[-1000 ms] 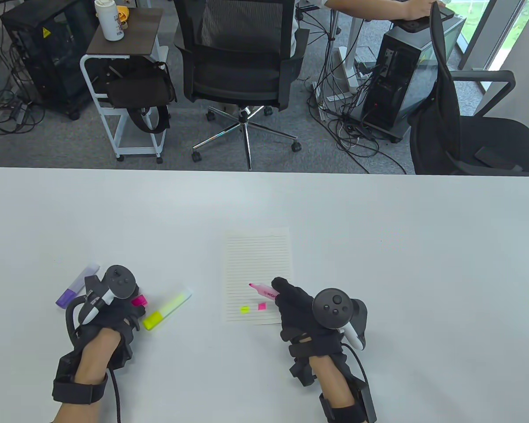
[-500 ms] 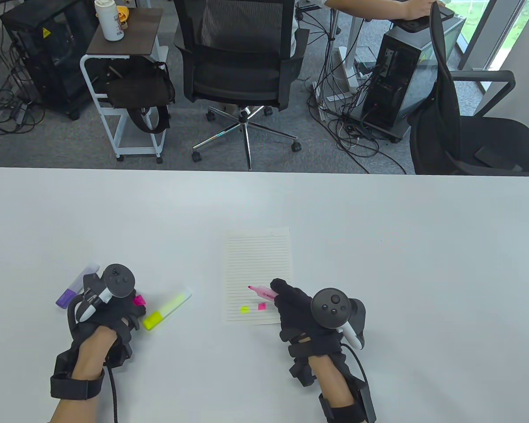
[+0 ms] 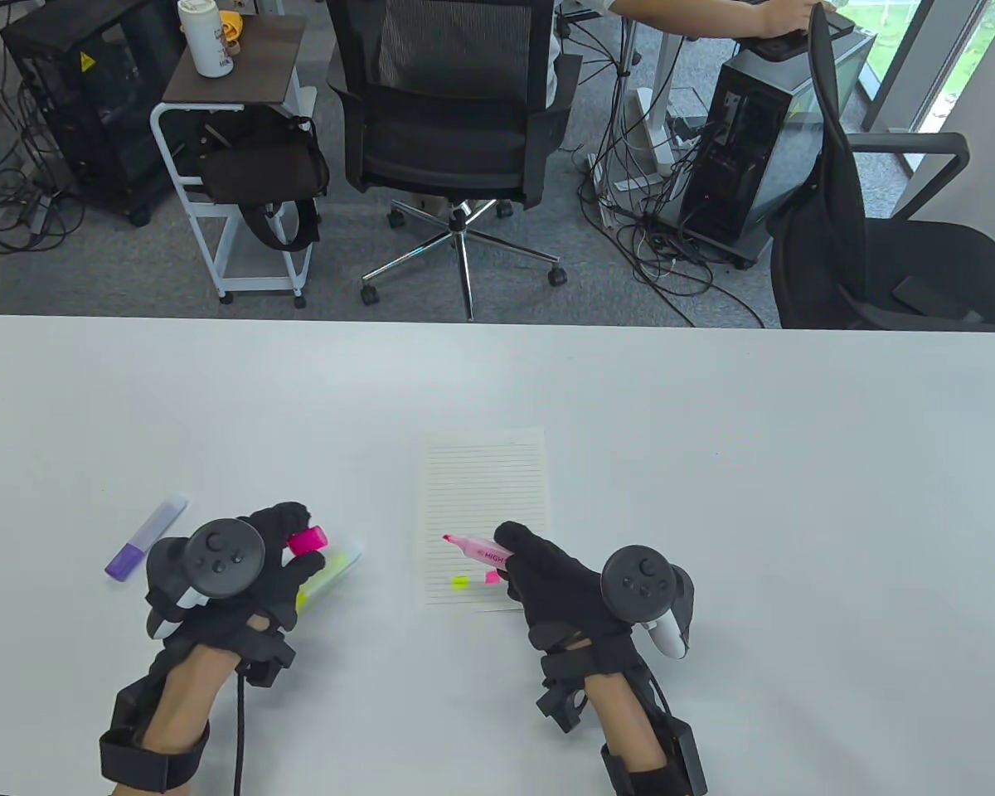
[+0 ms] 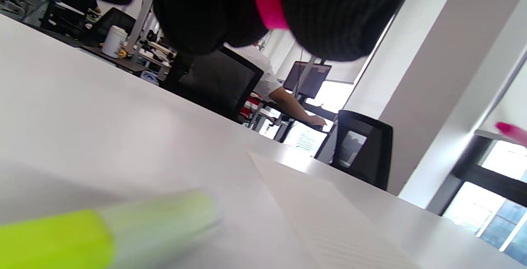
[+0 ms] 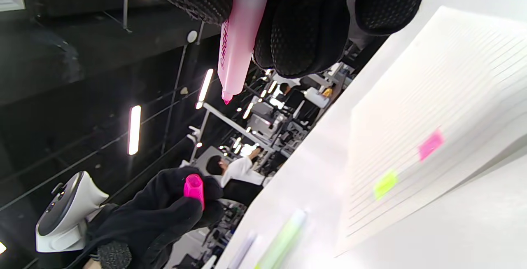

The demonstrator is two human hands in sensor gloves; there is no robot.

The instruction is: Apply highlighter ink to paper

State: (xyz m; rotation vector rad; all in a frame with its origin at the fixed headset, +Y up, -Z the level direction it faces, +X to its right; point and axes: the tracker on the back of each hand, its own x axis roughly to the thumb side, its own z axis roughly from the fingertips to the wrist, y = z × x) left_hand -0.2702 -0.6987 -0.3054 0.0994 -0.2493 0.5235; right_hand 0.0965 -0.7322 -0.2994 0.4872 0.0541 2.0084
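Over the paper (image 3: pixel 485 497), the right hand (image 3: pixel 560 584) holds the pink highlighter (image 3: pixel 474 547); the left hand (image 3: pixel 240 580) has lifted, fingers pinching its cap (image 3: pixel 308 540), probably to close it.

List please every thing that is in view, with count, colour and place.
paper: 1, white, lined, table centre; one yellow mark and one pink mark near its near edge
pink highlighter: 1, uncapped, in right hand, over paper
pink cap: 1, in left hand
yellow highlighter: 1, capped, on table, partly under left hand
purple highlighter: 1, capped, table left
table: 1, white
office chairs: 2, black, behind table
left hand: black glove, pinches cap
right hand: black glove, grips pink highlighter
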